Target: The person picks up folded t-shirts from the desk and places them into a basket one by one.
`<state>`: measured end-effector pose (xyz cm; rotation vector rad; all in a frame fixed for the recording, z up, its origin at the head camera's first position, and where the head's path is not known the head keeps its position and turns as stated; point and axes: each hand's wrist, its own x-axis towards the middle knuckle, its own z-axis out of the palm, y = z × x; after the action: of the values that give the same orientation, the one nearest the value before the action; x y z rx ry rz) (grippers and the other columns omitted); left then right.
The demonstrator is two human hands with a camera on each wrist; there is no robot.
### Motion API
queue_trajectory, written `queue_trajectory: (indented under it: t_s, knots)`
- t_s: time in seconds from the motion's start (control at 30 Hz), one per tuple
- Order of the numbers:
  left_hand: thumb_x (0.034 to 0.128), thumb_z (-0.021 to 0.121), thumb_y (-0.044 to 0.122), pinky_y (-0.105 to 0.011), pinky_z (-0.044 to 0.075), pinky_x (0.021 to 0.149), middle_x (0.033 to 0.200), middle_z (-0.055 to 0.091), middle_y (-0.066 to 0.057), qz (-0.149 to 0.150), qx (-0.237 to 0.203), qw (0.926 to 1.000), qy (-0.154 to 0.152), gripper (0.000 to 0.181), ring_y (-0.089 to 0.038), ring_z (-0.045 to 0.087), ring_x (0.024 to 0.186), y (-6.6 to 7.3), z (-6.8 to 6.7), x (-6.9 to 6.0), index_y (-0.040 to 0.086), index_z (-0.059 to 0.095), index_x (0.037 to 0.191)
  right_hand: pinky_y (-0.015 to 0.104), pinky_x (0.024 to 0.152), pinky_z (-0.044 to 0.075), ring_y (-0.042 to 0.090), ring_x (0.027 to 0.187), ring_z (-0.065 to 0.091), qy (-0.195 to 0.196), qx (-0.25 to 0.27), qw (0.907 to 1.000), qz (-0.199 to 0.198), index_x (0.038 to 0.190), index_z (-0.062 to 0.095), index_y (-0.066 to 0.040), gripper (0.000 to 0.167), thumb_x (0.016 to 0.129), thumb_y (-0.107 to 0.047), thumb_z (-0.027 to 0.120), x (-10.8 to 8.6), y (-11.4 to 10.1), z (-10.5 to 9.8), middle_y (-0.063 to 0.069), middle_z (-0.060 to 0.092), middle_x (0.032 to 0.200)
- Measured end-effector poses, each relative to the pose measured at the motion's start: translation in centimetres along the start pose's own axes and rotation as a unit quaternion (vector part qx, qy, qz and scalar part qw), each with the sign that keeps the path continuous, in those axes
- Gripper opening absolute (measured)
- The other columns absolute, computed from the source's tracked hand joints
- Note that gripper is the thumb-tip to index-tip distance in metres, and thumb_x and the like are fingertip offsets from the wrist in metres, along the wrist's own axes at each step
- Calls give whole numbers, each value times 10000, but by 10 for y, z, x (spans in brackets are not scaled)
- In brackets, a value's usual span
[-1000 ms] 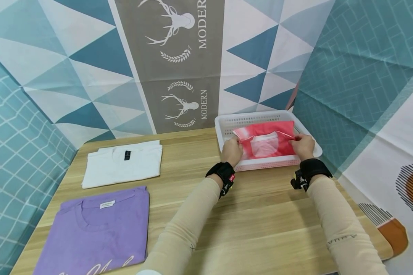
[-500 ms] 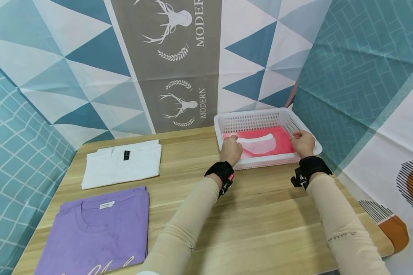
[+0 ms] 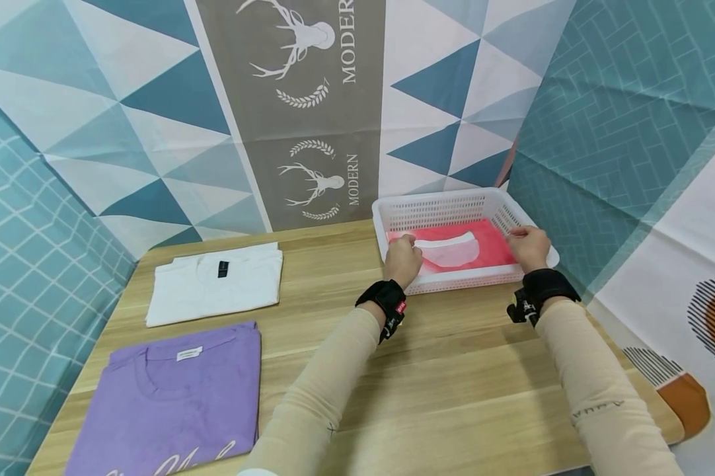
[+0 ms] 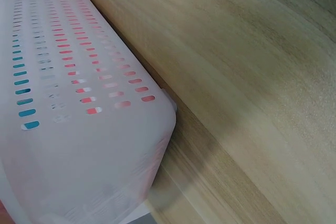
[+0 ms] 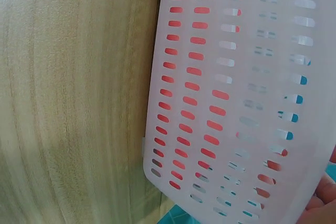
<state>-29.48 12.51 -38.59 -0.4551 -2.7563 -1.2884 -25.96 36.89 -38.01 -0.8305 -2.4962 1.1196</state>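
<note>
A red-and-pink folded shirt with a pale neckline lies flat in a white plastic basket at the table's back right. My left hand reaches over the basket's front left corner, its fingers bent near the shirt's left edge. Across from it, my right hand is bent over the right end, fingertips before the inner side wall. Whether either hand pinches cloth or rim is hidden. Through slots in the basket wall red cloth shows in the left wrist view. Some fingers appear beside the rim in the right wrist view.
A folded white T-shirt and a folded purple T-shirt lie on the left of the wooden table. Patterned cloth walls stand close behind the basket and at both sides.
A second ago both hands held up the shirt's far edge; by half a second ago it lay flat in the basket. Since then the hands have barely moved.
</note>
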Motion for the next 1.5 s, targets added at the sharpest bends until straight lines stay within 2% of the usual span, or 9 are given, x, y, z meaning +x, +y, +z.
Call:
queue_trajectory:
  t_s: [0.17,0.6,0.77,0.87,1.0,1.1,1.13,1.33,1.5]
  knots:
    - [938,511,44,-329,557,883,1178,699,-154,165,-117,9998,71,306,-241,692,1033,1,-2,-5,-19,634,1212,235,699,385,372,1173,514,79,104,9999,101,1241,603,36,365,944,-163,527,-3,-1,-5,259,581,1288]
    - [919,512,18,-344,551,891,1167,701,-156,297,-488,9983,80,317,-250,680,1061,1,-7,-17,-28,632,1209,199,675,384,322,1108,545,67,286,9994,194,1296,564,7,391,958,-181,510,-16,-4,-8,232,584,1285]
    - [912,511,15,-318,551,856,1156,706,-149,389,-557,9977,52,317,-240,684,1024,1,-10,-21,-18,639,1201,234,712,409,326,1114,538,38,301,9994,171,1333,526,-17,424,953,-203,505,-24,-7,-10,225,576,1301]
    - [915,509,20,-303,545,840,1158,704,-146,416,-657,9970,28,321,-236,677,1005,1,-11,-24,-17,632,1209,239,710,410,297,1020,559,177,428,9989,84,1311,540,-11,414,937,-187,521,-28,-7,-8,221,606,1214]
    - [916,501,22,-272,529,830,1168,696,-152,468,-824,9955,32,324,-236,663,1021,2,-15,-27,-23,625,1212,199,645,394,148,776,547,449,647,9968,-102,1240,586,4,376,897,-149,566,-33,-11,-5,143,644,975]
    - [921,496,17,-249,504,795,1175,688,-163,497,-996,9938,23,316,-241,656,1039,2,-17,-31,-26,622,1208,174,642,413,57,723,522,333,601,9975,-190,1257,574,-4,385,908,-167,574,-42,-16,-4,100,641,965]
    - [924,495,16,-247,501,794,1176,685,-167,507,-1057,9931,23,312,-245,654,1045,1,-18,-32,-25,621,1207,176,671,418,50,755,517,224,575,9978,-229,1278,556,0,398,921,-176,566,-46,-18,-3,105,621,1001]
    - [928,499,32,-284,536,883,1171,682,-168,476,-1304,9903,111,293,-250,647,1084,-1,-22,-42,-16,629,1187,122,681,427,-20,745,504,-80,1144,9920,-523,1180,570,-1,293,919,-132,572,-66,-28,5,-16,585,903]
    - [921,491,20,-299,548,897,1169,678,-174,415,-1505,9877,121,304,-269,645,1089,-6,-26,-51,-26,621,1192,56,671,453,-111,727,506,-460,1232,9882,-781,1229,527,25,347,949,-175,567,-80,-33,10,-38,574,943]
